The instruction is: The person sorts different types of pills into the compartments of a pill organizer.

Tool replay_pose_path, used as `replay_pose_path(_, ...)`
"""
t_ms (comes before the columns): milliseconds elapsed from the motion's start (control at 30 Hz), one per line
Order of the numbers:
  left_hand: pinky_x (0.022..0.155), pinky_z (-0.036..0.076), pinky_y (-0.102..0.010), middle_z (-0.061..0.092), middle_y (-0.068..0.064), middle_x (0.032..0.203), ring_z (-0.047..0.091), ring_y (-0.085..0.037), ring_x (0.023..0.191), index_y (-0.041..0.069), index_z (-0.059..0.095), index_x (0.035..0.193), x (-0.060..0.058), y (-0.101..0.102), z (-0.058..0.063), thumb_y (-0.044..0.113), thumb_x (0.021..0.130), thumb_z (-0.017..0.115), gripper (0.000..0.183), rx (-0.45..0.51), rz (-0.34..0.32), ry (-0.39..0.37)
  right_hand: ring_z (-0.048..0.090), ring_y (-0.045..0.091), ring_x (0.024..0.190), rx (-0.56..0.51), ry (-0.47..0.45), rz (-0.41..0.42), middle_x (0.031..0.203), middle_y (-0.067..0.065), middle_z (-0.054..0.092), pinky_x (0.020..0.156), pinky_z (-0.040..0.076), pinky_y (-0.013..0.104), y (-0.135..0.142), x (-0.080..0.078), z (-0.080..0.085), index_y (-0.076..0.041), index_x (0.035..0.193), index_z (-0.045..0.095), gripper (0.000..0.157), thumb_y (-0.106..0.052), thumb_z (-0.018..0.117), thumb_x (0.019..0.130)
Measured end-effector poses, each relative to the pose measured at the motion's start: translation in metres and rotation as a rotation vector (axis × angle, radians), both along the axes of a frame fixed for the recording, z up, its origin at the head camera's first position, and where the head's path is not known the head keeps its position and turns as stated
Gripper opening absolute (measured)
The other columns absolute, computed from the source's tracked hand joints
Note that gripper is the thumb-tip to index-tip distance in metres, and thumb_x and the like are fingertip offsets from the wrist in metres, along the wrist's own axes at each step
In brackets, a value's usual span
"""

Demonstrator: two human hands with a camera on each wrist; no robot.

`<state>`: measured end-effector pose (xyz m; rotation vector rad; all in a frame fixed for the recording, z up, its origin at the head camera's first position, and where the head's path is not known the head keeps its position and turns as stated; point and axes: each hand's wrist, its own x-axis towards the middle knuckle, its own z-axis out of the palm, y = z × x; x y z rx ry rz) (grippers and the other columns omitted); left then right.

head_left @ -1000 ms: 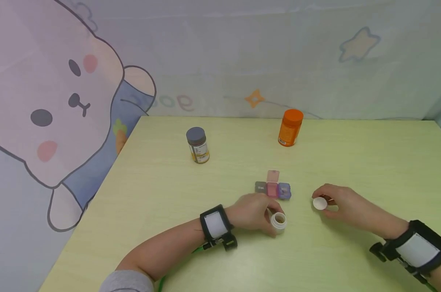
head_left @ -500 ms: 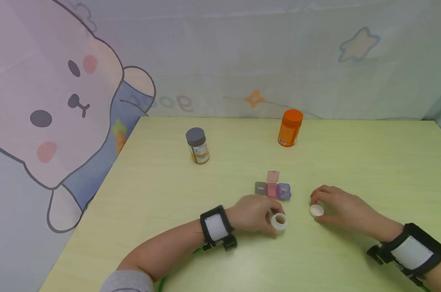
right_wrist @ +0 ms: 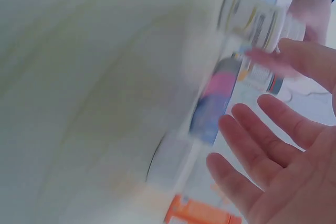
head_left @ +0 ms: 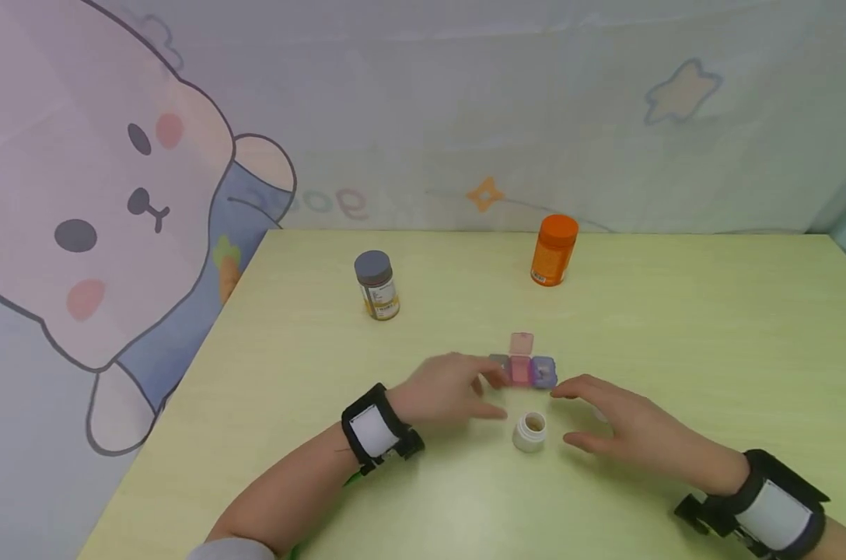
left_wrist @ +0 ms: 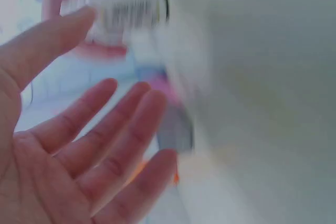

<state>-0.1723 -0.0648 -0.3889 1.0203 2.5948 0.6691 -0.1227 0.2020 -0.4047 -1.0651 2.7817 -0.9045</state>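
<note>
A small white bottle point(head_left: 529, 435) stands upright and uncapped on the table, with a labelled side showing in the left wrist view. My left hand point(head_left: 444, 389) is just left of it, fingers spread and holding nothing. On the bottle's other side, my right hand point(head_left: 633, 428) has its fingers extended and apart from it. The white cap point(right_wrist: 169, 160) lies on the table, mostly hidden by the right hand in the head view. Behind the bottle is a small pill organizer point(head_left: 521, 371) in grey, pink and purple; its pink lid stands open, and my left fingertips overlap its grey end.
Farther back on the pale table point(head_left: 311, 373) stand a grey-capped bottle point(head_left: 377, 286) at left and an orange bottle point(head_left: 554, 250) at right. A printed cloth point(head_left: 423, 101) hangs behind the table's far edge.
My left hand has let go of the white bottle and drawn back left. The right hand has put the cap down, opened its fingers and shifted left towards the bottle.
</note>
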Motion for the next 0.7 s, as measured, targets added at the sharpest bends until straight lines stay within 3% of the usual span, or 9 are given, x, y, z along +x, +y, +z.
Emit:
replay_pose_path(100,0.063,0.039,-0.018,0.061,0.011,0.097,0.053,-0.001,0.08,0.021,0.058,0.107,-0.013,-0.006,0.001,0.048,0.078,0.064,0.04,0.026,0.084,0.093,0.052,0.013,0.103,-0.048,-0.187,0.067,0.116,-0.008,0.052,0.083,0.043,0.035,-0.014,0.001,0.003,-0.019,0.122,0.045,0.052,-0.044,0.063,0.081)
replay_pose_path(200,0.063,0.039,-0.017,0.061,0.008,0.1,0.053,-0.002,0.081,0.019,0.057,0.111,-0.026,-0.005,-0.003,0.052,0.078,0.062,0.047,-0.02,0.104,0.175,0.053,0.012,0.103,-0.043,-0.28,0.099,0.117,-0.01,0.051,0.082,0.044,0.035,-0.026,0.002,0.003,-0.02,0.124,0.043,0.053,-0.042,0.064,0.08)
replay_pose_path(433,0.062,0.038,-0.018,0.058,0.007,0.1,0.05,-0.003,0.08,0.018,0.051,0.121,-0.039,0.014,-0.014,0.056,0.073,0.065,0.063,-0.175,0.024,0.163,0.049,0.003,0.095,-0.002,-0.18,0.117,0.106,-0.018,0.052,0.083,0.042,0.032,-0.033,0.0,-0.003,-0.028,0.118,0.046,0.045,-0.035,0.067,0.079)
replay_pose_path(700,0.062,0.037,-0.016,0.055,0.011,0.09,0.048,-0.002,0.076,0.018,0.059,0.11,-0.04,0.02,-0.014,0.049,0.072,0.068,0.05,-0.215,0.02,0.2,0.049,0.003,0.087,-0.042,-0.126,0.134,0.099,-0.019,0.054,0.078,0.042,0.028,-0.033,0.001,-0.008,-0.028,0.11,0.05,0.034,-0.029,0.067,0.08)
